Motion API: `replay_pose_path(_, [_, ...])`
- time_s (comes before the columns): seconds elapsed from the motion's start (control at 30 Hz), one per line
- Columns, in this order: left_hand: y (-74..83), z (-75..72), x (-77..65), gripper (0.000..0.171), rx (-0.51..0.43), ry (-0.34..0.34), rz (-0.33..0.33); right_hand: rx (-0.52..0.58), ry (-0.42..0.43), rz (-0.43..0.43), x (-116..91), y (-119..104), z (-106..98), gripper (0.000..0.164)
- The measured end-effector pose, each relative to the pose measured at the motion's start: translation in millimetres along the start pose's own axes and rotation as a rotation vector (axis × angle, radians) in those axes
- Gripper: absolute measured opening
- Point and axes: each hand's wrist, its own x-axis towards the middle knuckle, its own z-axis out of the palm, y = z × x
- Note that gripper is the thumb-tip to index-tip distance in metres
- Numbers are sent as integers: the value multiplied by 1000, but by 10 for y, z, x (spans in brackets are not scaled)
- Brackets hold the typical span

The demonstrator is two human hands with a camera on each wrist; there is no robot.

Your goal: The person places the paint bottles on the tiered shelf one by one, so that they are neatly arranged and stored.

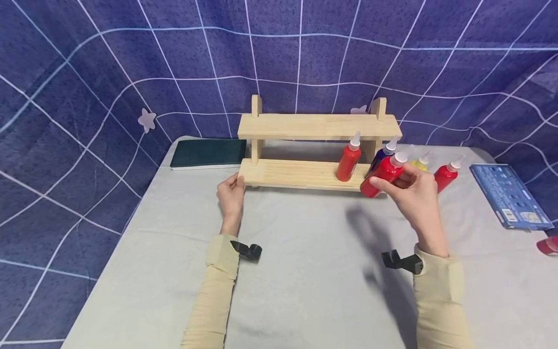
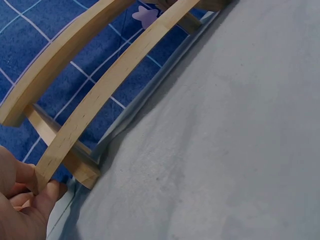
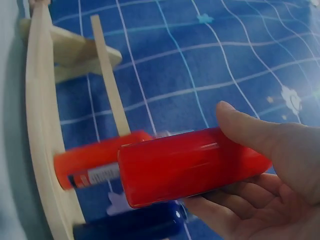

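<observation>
My left hand [image 1: 231, 196] pinches the left end of the two-tier wooden shelf [image 1: 296, 173] at its lower board, thumb below in the left wrist view. My right hand [image 1: 418, 198] grips a red squeeze bottle [image 1: 382, 175] with a white cap, tilted, in front of the lower board's right end. On that board stand an orange-red bottle [image 1: 348, 166] with a white nozzle and a dark blue bottle [image 1: 381, 156], partly hidden by the held one. In the right wrist view the held bottle [image 3: 185, 167] overlaps the orange-red bottle [image 3: 95, 162], above the blue one [image 3: 135, 222].
Right of the shelf are a yellow bottle [image 1: 420, 165] and another red bottle [image 1: 445, 177], partly behind my right hand. A flat blue package [image 1: 512, 196] and a red item [image 1: 548, 246] lie farther right. A dark green book [image 1: 209, 154] lies at left. A blue curtain [image 1: 279, 58] hangs behind.
</observation>
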Motion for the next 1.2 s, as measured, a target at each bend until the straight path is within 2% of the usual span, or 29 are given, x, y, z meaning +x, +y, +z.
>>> replay_pose_path(0.23, [11, -24, 16, 32, 3, -12, -2, 8, -56, -29, -29, -46, 179, 36])
replay_pose_path(0.37, [17, -28, 26, 32, 7, -15, 18, 10, -70, -60, -19, -38, 281, 35])
replay_pose_path(0.5, [32, -41, 37, 32, 6, -9, 38, 37, -89, -75, 19, -38, 405, 36])
replay_pose_path(0.67, [54, -64, 40, 32, 13, -2, 31, 72, -117, -80, 94, -45, 573, 38])
replay_pose_path(0.8, [55, -69, 43, 33, 16, 0, 26, 54, -120, -85, 162, -42, 713, 39])
replay_pose_path(1.03, [28, -68, 8, 32, 10, -17, 5, 9, -103, -52, 243, -19, 947, 39])
replay_pose_path(1.2, [7, -69, -21, 32, 6, -25, -2, 88, -120, -17, 287, 6, 1072, 38])
